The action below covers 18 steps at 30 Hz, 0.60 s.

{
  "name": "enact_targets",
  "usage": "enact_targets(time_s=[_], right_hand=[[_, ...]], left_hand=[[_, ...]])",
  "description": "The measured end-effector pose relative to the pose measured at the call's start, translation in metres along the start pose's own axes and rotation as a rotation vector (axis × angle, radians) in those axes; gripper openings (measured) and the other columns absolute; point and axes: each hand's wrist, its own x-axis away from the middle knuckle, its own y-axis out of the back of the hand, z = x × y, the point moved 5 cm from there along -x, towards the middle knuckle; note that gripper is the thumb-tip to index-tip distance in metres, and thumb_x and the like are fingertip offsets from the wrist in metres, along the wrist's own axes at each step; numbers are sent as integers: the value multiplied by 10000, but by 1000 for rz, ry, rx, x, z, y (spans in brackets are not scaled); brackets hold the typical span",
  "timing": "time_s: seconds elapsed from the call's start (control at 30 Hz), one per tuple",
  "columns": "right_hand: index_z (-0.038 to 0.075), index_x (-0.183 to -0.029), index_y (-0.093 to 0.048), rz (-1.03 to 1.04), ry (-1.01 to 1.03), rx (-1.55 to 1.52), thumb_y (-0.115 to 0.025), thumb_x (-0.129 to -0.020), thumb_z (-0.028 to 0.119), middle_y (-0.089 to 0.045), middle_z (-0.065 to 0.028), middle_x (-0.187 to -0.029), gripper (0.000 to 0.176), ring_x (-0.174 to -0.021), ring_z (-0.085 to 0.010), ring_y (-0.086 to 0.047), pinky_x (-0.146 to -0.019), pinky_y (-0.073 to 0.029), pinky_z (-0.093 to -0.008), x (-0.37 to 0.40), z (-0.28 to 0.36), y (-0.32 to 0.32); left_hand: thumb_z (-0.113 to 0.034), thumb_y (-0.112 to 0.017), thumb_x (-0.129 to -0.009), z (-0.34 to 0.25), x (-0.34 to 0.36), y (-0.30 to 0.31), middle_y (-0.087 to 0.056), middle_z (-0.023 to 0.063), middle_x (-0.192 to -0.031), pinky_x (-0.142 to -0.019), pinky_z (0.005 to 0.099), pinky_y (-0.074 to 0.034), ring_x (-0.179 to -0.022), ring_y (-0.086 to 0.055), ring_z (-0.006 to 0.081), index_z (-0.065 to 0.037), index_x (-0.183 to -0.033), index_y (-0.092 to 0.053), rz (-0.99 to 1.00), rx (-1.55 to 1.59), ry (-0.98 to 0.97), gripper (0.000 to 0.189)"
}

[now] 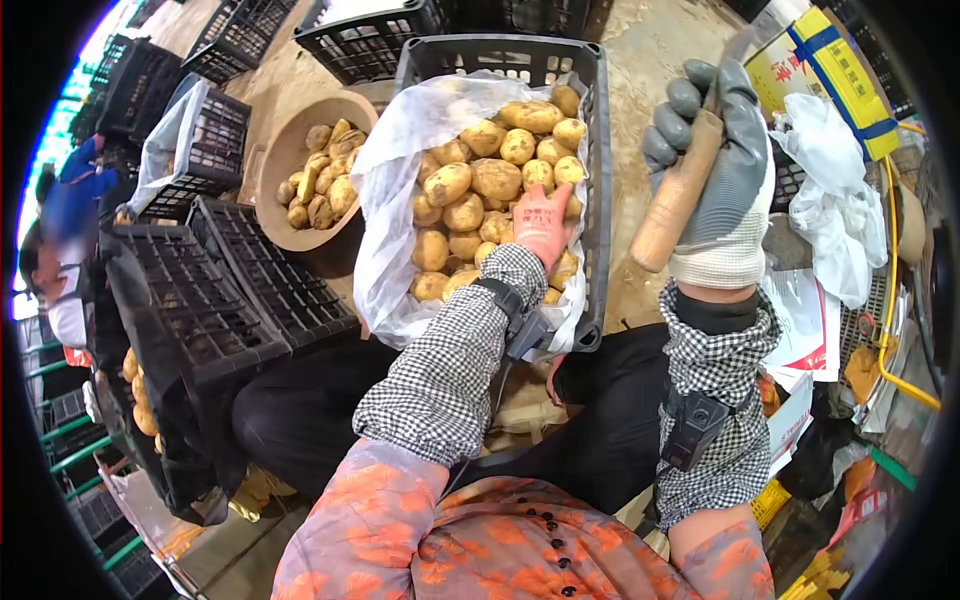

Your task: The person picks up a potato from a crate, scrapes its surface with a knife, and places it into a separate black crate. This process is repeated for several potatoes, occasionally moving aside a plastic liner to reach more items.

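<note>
My left hand [540,228], in a pink-orange glove, lies on the potatoes [494,180] in a black crate, palm down with its fingers apart. The potatoes are pale brown, and the crate [597,210] has a sheet of white plastic [385,190] lining it, folded over its left rim. Off to the right of the crate I hold up my right hand [715,170] in a grey-coated glove. Its fingers are wrapped round the wooden handle [680,190] of a tool, which points down to the left. The tool's far end is blurred near the top of the view.
Left of the crate stands a round tan basin [268,190] with cut and misshapen potatoes. Black crates [190,290] crowd the left side, where another person [70,240] sits. White plastic bags [835,200], a yellow box [845,80] and a yellow hose [886,300] lie at the right.
</note>
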Motion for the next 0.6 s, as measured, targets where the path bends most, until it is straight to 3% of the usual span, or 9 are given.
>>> enact_targets(time_s=[0.1, 0.13, 0.17, 0.23, 0.3, 0.37, 0.47, 0.57, 0.6], right_hand=[[5, -1045, -508, -48, 26, 133, -514, -963, 288, -522, -36, -791, 294, -628, -111, -462, -558, -394, -242, 1, -1, -4], [5, -1045, -508, -48, 25, 132, -514, -963, 288, -522, -36, -791, 294, -628, -111, -462, -558, -394, -242, 2, 0, -4], [6, -1047, -511, -54, 17, 121, -509, -964, 289, -522, -33, -784, 295, -623, -110, -464, -557, -395, -242, 3, 1, -4], [9, -1050, -516, -64, 6, 88, -501, -966, 291, -524, -27, -772, 295, -611, -109, -469, -555, -397, -241, 8, 1, -9], [6, -1027, -535, -1, -18, 100, -486, -965, 285, -549, -40, -768, 290, -602, -123, -500, -541, -424, -252, 11, -2, -7], [3, -1004, -554, 82, -47, 115, -471, -965, 278, -574, -52, -764, 290, -592, -138, -532, -527, -452, -263, 18, -10, -13], [7, -988, -553, 215, -297, 365, -392, -908, 132, -571, -59, -736, 219, -564, -139, -538, -516, -462, -268, 46, -34, -36], [24, -993, -540, 366, -442, 338, -447, -919, 133, -572, -44, -765, 162, -582, -118, -539, -519, -464, -243, 75, -66, -48], [27, -1005, -531, 391, -464, 311, -473, -919, 143, -565, -39, -776, 155, -597, -110, -536, -519, -456, -233, 85, -73, -53]], left_hand=[[-242, -763, -668, 24, -14, -9, -524, 230, -1164, -886, 429, -455, -1020, -557, 369, -76, -1249, -506, -45, 348, 111, 657], [-247, -747, -726, 31, -12, -5, -565, 184, -1154, -844, 387, -486, -1024, -582, 297, -42, -1227, -516, -130, 416, 64, 589], [-247, -747, -726, 40, -6, -4, -565, 184, -1154, -844, 387, -486, -1024, -582, 297, -42, -1227, -516, -133, 410, 63, 589], [-204, -679, -834, 26, 33, 26, -549, 133, -1229, -818, 328, -521, -1044, -603, 215, -32, -1232, -492, 236, 1486, 333, 473], [-175, -631, -885, 14, 64, 67, -546, 101, -1225, -802, 311, -538, -1058, -601, 193, -59, -1283, -453, 270, 1810, 130, 451], [-198, -631, -875, 2, 96, 117, -532, 109, -1250, -776, 314, -551, -1078, -594, 231, -65, -1393, -331, 204, 1859, 70, 613], [-225, -670, -832, 1, 118, 175, -509, 112, -1281, -733, 287, -548, -1076, -594, 227, -61, -1426, -286, 218, 1780, -215, 726], [-77, -641, -786, -5, 151, 225, -449, 147, -1320, -758, 298, -503, -1095, -561, 255, -53, -1461, -202, 87, 1694, -157, 806], [-28, -631, -759, 2, 156, 233, -427, 125, -1340, -836, 319, -491, -1123, -539, 235, -59, -1468, -194, 120, 1637, -188, 833]])
